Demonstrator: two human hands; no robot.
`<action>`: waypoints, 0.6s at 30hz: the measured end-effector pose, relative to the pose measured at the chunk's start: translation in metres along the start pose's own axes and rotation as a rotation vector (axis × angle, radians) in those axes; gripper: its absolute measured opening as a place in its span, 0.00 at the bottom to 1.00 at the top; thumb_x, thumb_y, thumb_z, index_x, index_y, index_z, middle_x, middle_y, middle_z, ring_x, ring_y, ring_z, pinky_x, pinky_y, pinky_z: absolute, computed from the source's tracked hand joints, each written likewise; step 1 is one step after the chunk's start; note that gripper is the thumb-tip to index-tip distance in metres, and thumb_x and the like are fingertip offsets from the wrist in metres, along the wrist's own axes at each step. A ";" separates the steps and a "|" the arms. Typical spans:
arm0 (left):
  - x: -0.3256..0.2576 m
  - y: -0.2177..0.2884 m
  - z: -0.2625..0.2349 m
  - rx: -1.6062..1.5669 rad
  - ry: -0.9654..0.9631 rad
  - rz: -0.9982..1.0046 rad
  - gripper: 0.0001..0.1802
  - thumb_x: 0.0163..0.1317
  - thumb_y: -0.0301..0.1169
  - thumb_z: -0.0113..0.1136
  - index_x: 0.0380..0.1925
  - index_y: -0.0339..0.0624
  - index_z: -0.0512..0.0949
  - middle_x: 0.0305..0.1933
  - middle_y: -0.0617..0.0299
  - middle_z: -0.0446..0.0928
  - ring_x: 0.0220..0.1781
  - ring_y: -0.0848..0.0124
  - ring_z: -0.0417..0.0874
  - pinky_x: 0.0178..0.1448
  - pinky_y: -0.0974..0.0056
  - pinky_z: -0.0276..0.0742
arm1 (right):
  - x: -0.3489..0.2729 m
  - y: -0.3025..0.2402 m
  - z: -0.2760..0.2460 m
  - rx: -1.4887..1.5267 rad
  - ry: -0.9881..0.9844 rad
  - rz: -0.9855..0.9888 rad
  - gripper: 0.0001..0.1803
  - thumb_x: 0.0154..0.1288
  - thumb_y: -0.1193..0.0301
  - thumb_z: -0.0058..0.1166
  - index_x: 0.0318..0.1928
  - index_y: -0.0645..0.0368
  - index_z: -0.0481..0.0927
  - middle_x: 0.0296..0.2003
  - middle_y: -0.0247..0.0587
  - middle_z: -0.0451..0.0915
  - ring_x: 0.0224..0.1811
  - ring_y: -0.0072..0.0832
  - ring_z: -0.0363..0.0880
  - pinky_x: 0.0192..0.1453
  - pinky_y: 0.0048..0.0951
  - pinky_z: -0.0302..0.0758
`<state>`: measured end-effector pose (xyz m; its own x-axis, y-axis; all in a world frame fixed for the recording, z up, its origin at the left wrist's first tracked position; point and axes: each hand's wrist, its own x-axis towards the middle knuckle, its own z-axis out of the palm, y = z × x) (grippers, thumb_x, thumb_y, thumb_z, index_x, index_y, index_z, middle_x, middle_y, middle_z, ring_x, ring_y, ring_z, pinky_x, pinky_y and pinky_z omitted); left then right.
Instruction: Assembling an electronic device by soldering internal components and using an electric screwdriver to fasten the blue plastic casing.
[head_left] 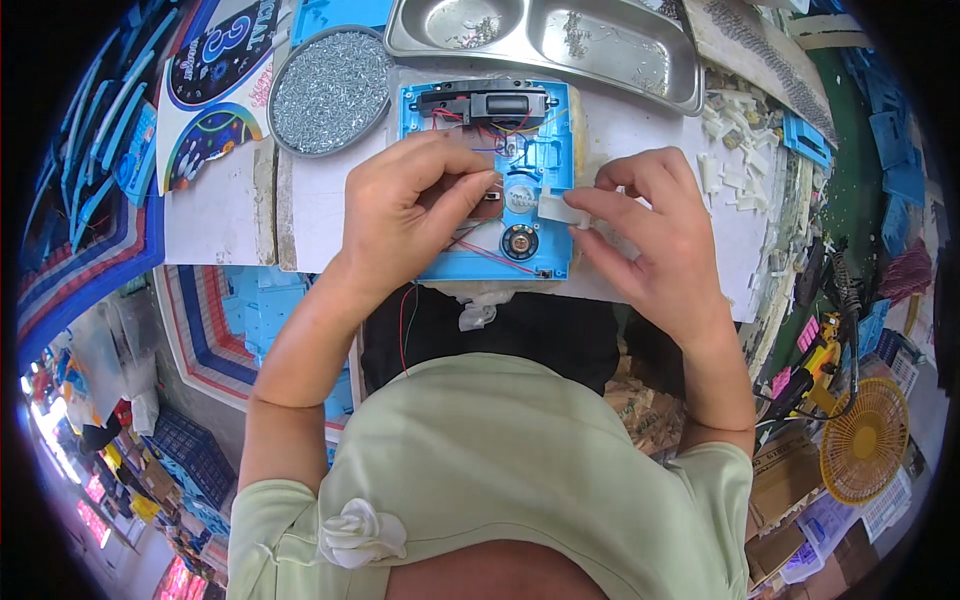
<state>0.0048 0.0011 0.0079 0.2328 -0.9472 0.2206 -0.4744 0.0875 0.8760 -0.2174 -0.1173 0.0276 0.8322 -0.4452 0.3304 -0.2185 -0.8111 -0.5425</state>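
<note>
While the person leans over the table in a pale green shirt (520, 450) with a little cloth rose on it, both bare hands work on a blue plastic case (487, 180) that lies flat on the white tabletop (215, 215), right at the near edge.

At the near end of the case sits a small round speaker (519, 242), with thin red and black wires (478, 250) running past it. One red wire hangs down over the table edge.

Next come the hands. The left hand (405, 215) rests on the left half of the case, with its thumb and fingers pinched on something small near the middle; I cannot tell what it is. The right hand (655, 230) holds a small white plastic piece (560, 208) between thumb and fingers, right at the right side of the case.

A bit farther in, a black part (487, 103) already sits at the far end of the case, with coloured wires joined near it. So I think the inside is partly filled: speaker, wires and black part are in. The white piece does not look set in yet, and the case is open with no cover on it.

Farther away are a round lid full of little silver screws (328, 92), a shiny metal tray (545, 45), and a heap of white plastic bits (735, 165) on the right. A yellow fan (865, 440) stands low on the right side.
</note>
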 end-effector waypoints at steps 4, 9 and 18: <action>-0.001 -0.007 0.005 -0.007 0.048 0.044 0.03 0.60 0.20 0.71 0.33 0.35 0.84 0.27 0.60 0.83 0.28 0.74 0.85 0.31 0.69 0.76 | 0.017 -0.005 0.000 -0.044 -0.101 -0.084 0.16 0.46 0.78 0.70 0.38 0.59 0.85 0.37 0.37 0.78 0.44 0.40 0.75 0.44 0.40 0.78; -0.001 -0.011 0.007 -0.054 0.053 0.063 0.03 0.61 0.20 0.70 0.32 0.36 0.84 0.26 0.62 0.83 0.27 0.75 0.84 0.30 0.71 0.75 | 0.030 0.012 -0.004 0.048 -0.199 -0.174 0.15 0.45 0.78 0.70 0.37 0.59 0.84 0.36 0.37 0.77 0.42 0.40 0.74 0.43 0.40 0.78; -0.004 -0.015 0.009 -0.107 0.060 0.050 0.03 0.60 0.20 0.70 0.32 0.37 0.84 0.27 0.63 0.82 0.25 0.77 0.80 0.28 0.71 0.72 | 0.016 0.030 0.017 0.197 -0.094 -0.159 0.17 0.48 0.77 0.72 0.41 0.57 0.85 0.39 0.38 0.79 0.42 0.40 0.76 0.42 0.38 0.76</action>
<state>0.0038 0.0010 -0.0101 0.2635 -0.9209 0.2873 -0.3936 0.1693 0.9036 -0.2020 -0.1421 0.0031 0.8938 -0.2737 0.3554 0.0144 -0.7744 -0.6325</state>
